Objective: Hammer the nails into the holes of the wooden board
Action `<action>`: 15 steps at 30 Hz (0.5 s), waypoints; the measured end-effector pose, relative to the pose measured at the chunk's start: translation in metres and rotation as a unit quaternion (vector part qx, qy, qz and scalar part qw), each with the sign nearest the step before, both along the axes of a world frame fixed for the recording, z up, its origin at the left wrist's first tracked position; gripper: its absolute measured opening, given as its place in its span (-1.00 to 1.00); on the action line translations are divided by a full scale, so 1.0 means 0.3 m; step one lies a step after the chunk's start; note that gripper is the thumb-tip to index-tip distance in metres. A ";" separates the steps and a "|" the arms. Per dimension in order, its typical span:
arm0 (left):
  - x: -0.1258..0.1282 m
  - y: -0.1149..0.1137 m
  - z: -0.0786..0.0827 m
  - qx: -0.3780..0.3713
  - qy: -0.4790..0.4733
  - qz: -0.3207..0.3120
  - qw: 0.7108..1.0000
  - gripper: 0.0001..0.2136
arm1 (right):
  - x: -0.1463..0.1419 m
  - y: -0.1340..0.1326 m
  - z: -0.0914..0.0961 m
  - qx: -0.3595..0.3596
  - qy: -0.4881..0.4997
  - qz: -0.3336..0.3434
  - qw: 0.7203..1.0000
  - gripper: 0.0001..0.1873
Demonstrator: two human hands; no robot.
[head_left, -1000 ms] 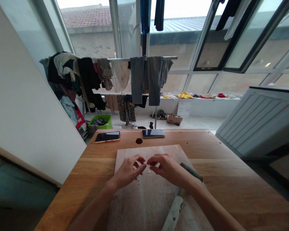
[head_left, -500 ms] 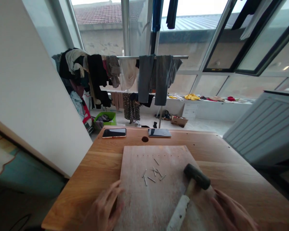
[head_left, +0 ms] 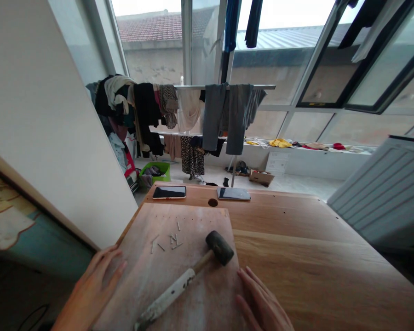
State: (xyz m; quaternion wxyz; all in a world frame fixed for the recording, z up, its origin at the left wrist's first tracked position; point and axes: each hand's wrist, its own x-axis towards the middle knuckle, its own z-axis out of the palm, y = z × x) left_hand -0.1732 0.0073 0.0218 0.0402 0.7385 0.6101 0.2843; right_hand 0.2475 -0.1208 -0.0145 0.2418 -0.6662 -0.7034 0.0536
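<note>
We note the wooden board [head_left: 193, 294] lying flat on the counter [head_left: 313, 257], toward its left side. Our left hand [head_left: 93, 285] rests at the board's left edge, fingers extended and loosely spread, palm down, holding nothing. Our right hand [head_left: 262, 305] lies at the board's right edge, fingers straight and slightly apart, also holding nothing; whether the fingertips sit on the board or just on the counter beside it we cannot tell, as the lower frame cuts the hand off.

On the board, between the hands, lies a mallet [head_left: 193, 271] with a black head and a pale, worn handle, angled from lower left to upper right, touched by neither hand. Just beyond its head a small scatter of nails [head_left: 169, 239] lies loose.

At the counter's far edge we record two phones, one left [head_left: 169, 192] and one right [head_left: 233, 193], with a round hole [head_left: 213, 202] between them.
</note>
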 end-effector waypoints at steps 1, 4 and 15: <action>-0.031 0.015 0.016 0.001 -0.003 0.016 1.000 -0.67 | -0.041 0.025 0.014 -0.001 0.007 0.014 1.000 -0.49; -0.084 0.037 0.054 -0.017 -0.004 0.055 0.998 -0.68 | -0.133 0.078 0.055 0.008 0.022 0.050 0.998 -0.51; 0.078 -0.027 0.017 -0.044 0.058 -0.001 0.997 -0.63 | -0.028 0.007 0.013 0.005 0.040 0.006 0.999 -0.54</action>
